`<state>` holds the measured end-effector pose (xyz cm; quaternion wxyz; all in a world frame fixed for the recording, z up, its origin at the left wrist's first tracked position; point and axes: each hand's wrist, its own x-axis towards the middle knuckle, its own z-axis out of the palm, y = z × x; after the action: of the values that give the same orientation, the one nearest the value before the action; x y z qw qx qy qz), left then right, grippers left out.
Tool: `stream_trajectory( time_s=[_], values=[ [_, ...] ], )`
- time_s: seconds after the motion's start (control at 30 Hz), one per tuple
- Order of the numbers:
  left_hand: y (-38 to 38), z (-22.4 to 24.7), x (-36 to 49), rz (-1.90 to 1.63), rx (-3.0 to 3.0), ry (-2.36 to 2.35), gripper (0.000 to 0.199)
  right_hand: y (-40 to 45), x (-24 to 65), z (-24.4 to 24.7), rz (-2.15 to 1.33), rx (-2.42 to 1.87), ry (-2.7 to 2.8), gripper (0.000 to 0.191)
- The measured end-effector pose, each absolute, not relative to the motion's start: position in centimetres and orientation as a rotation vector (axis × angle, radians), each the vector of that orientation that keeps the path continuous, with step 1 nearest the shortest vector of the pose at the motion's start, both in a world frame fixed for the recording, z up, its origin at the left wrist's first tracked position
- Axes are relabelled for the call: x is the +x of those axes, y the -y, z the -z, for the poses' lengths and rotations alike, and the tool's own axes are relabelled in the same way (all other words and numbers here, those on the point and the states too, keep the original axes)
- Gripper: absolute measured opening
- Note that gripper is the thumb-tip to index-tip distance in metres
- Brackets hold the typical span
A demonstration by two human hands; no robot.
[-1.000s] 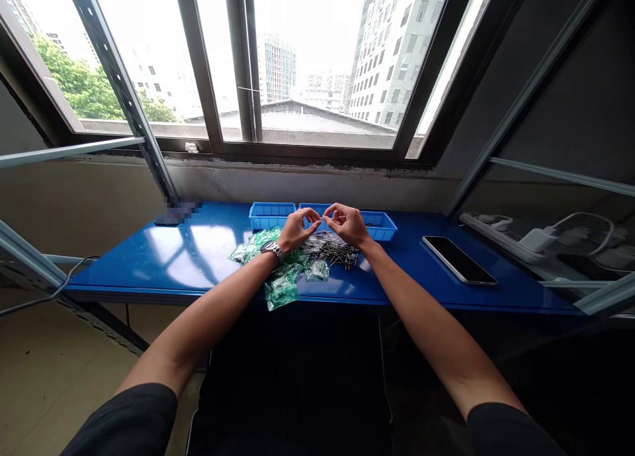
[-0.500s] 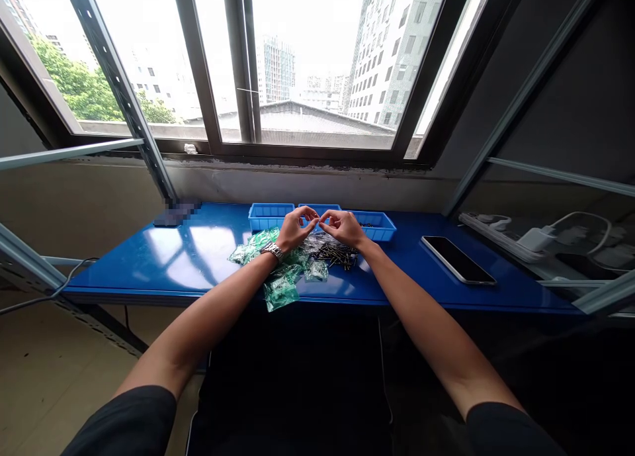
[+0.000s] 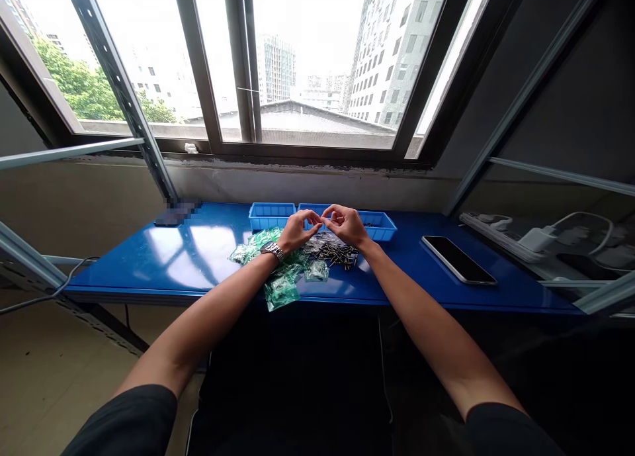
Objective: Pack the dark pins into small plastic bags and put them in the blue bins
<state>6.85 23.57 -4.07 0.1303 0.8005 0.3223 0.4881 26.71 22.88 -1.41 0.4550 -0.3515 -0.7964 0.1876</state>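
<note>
My left hand (image 3: pixel 299 230) and my right hand (image 3: pixel 346 224) meet fingertip to fingertip above the blue table (image 3: pixel 208 271). Both pinch; whatever sits between the fingertips is too small to make out. Below my left hand lie green plastic packets (image 3: pixel 282 290), heaped and partly overlapping. A pile of dark and brass-coloured screw-like pieces (image 3: pixel 338 255) lies beneath my right hand. Clear plastic bags (image 3: pixel 315 243) lie between the two heaps, partly covered by my hands.
Blue plastic bins line the back: a left bin (image 3: pixel 272 212), a middle one mostly behind my hands, and a right bin (image 3: pixel 381 228) with small dark pieces. A phone (image 3: pixel 459 260) lies at right. Metal shelf posts (image 3: pixel 124 92) and a power strip (image 3: pixel 516 244) flank the table.
My right hand has shifted slightly up, its fingers more raised and curled. My left hand has moved slightly to the right. The heaps and bins stay put.
</note>
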Motion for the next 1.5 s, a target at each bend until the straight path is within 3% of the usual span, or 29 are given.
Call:
stream_trajectory(
  time_s=[0.37,0.6,0.73,1.07,1.5],
  values=[
    [-23.2,3.7,6.9,-1.518,2.211,-0.934,0.014,-23.9,27.5,1.8,-0.48,-0.96,2.138,0.035],
    [-23.3,3.8,6.7,-1.524,2.187,-0.977,0.012,-23.7,32.7,-0.1,0.002,-1.448,1.858,0.027],
    [-23.4,4.0,6.7,-1.478,2.227,-0.975,0.013,-22.4,35.3,-0.5,0.11,-1.73,1.77,0.025],
    [-23.4,4.0,6.8,-1.47,2.237,-0.973,0.011,-13.8,32.6,0.7,-0.087,-1.976,2.088,0.036],
    [-23.4,4.2,6.8,-1.457,2.272,-0.962,0.01,-13.6,33.1,1.4,-0.09,-2.089,2.21,0.015]
  ],
)
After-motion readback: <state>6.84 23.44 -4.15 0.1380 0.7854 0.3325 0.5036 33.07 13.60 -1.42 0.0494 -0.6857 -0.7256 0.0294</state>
